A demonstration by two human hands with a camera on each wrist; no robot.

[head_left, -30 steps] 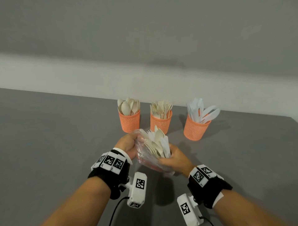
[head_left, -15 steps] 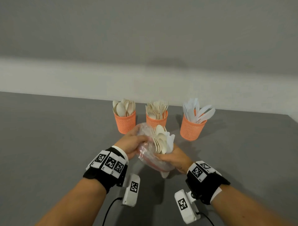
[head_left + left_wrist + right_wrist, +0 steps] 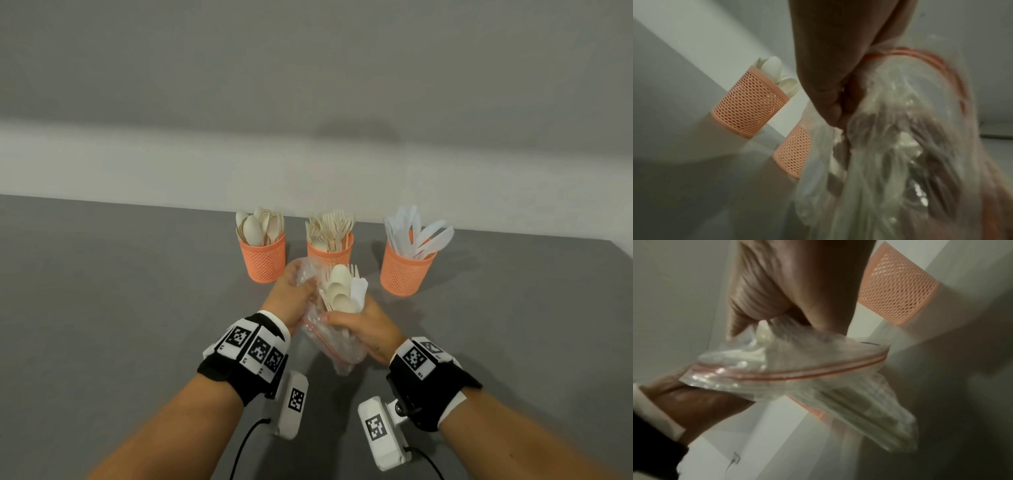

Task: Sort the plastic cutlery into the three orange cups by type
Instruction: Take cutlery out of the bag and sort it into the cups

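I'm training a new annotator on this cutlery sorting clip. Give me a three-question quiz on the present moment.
1. True or false: the left cup holds forks.
2. Multiple choice: the right cup holds A) spoons B) white knives C) nothing.
3. Fill in: both the left hand and the right hand hold a clear ____ with mixed cutlery sticking out of it.

Key: 1 false, it holds spoons; the middle cup holds the forks. 2 B. 3 bag.
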